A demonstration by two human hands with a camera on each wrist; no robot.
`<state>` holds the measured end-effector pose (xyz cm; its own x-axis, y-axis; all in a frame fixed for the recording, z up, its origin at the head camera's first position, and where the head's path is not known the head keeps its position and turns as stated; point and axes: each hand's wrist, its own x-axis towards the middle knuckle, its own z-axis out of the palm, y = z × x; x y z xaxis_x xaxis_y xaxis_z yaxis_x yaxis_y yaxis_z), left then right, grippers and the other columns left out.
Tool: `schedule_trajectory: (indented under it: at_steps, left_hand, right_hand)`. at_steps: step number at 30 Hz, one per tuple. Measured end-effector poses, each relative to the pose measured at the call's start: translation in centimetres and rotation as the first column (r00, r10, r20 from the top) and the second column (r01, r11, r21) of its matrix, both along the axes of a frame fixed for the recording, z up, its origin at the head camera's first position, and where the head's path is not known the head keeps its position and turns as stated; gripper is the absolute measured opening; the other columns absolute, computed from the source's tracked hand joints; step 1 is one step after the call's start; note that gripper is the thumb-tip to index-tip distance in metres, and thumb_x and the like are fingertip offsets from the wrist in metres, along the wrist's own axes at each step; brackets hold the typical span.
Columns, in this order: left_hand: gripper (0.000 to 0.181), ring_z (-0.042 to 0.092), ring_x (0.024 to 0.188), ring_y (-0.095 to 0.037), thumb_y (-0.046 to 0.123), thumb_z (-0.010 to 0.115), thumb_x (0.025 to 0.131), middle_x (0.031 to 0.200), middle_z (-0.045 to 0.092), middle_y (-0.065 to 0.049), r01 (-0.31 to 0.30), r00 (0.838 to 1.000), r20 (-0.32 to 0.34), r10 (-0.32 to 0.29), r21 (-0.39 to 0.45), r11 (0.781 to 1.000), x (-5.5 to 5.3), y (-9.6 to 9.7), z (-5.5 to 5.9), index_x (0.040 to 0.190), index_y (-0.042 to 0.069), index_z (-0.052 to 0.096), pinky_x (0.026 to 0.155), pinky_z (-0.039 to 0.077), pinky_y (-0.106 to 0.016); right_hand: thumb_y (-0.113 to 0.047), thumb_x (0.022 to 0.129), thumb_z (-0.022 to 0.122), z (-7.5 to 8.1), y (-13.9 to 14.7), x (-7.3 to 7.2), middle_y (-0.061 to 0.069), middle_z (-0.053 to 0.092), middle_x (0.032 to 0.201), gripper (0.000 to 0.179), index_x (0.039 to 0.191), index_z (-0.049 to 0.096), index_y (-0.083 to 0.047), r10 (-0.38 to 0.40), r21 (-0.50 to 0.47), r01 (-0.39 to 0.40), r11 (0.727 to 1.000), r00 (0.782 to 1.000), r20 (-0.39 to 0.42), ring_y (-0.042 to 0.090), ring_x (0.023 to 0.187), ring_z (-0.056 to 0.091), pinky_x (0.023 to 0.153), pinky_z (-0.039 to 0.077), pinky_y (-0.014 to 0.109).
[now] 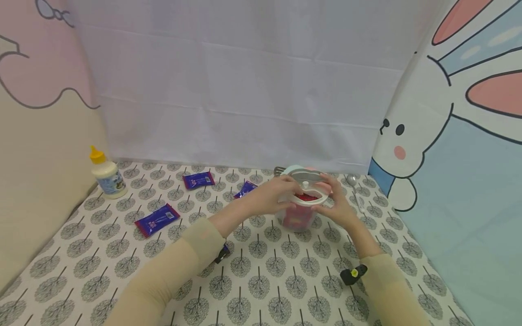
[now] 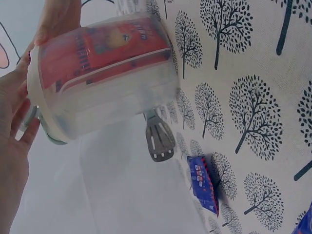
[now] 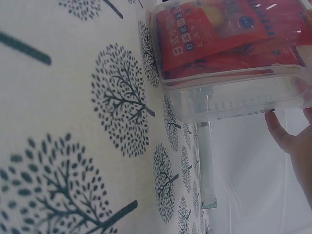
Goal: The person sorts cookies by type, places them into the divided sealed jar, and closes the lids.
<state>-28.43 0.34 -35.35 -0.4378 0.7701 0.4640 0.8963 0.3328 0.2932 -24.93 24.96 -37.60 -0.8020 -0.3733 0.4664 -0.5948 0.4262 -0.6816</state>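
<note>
Closest to the camera: your two cream sleeves, left sleeve point(image 1: 175, 271) and right sleeve point(image 1: 391, 290), both reaching in to the clear container point(image 2: 97, 117). Using that container as the reference. It stands upright on the tree-print cloth point(image 1: 310, 303), red packet point(image 2: 117, 41) inside, showing through the wall. Lid point(image 1: 322, 198) with white rim and small knob point(image 1: 306, 184) is at the container's mouth; can't tell if it's seated.

Your left hand point(image 1: 277, 194) pinches the lid at the container's left side, fingers over the top, thumb below. Your right hand point(image 1: 338, 201) is spread wide round the container's right side up by the rim, thumb near, fingers far, holding it. Black strap unit point(image 1: 352, 274) on your right wrist, nearer you than the container.

Rest, from the container: slotted turner point(image 2: 159, 139) just behind it. Spoon point(image 1: 352, 181) to its right. Blue packet point(image 1: 246, 188) near on its left, partly behind your left forearm; second packet point(image 1: 198, 180) further left, toward the back; third packet point(image 1: 157, 219) further left too, closer to you. Glue-type bottle point(image 1: 110, 179), yellow cap, upright, well apart at far left. White curtain point(image 1: 244, 90) behind everything
</note>
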Motion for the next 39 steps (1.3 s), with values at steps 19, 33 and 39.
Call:
schedule_trajectory:
  at_steps: [19, 33, 39]
  left_hand:
    - [0.048, 0.030, 0.138, -0.024, 0.022, 0.071, 0.084, 0.144, 0.041, -0.003, -0.112, 0.987, 0.120, 0.102, 0.077, 0.991, -1.5, -1.2, -2.6, 0.128, 0.021, 0.053, 0.114, 0.025, -0.046]
    - [0.036, 0.035, 0.134, -0.033, 0.022, 0.071, 0.083, 0.139, 0.046, -0.010, -0.044, 0.997, -0.053, 0.052, 0.129, 0.991, -1.6, -1.2, -2.9, 0.116, 0.018, 0.060, 0.115, 0.025, -0.044]
    - [0.046, 0.027, 0.139, -0.029, 0.029, 0.070, 0.084, 0.148, 0.035, -0.006, -0.091, 0.988, 0.127, 0.083, 0.052, 0.995, -2.1, -1.2, -2.7, 0.126, 0.021, 0.053, 0.112, 0.028, -0.049]
  right_hand:
    - [0.014, 0.061, 0.075, 0.1, -0.1, -0.3, 0.038, 0.032, 0.133, 0.070, 0.117, 0.034, 0.005, 0.105, 0.029, -0.102, 0.994, 0.977, -0.184, 0.058, 0.130, 0.015, 0.093, 0.035, 0.072]
    - [0.018, 0.058, 0.072, 0.7, -0.2, 0.3, 0.040, 0.040, 0.128, 0.047, 0.098, 0.049, 0.008, 0.102, 0.036, -0.095, 0.995, 0.961, -0.256, 0.061, 0.126, 0.022, 0.102, 0.035, 0.013]
    - [0.013, 0.067, 0.074, 0.7, 0.1, 0.3, 0.034, 0.035, 0.138, 0.052, 0.112, 0.049, 0.007, 0.055, 0.073, -0.045, 0.996, 0.989, -0.139, 0.054, 0.132, 0.021, 0.099, 0.045, 0.050]
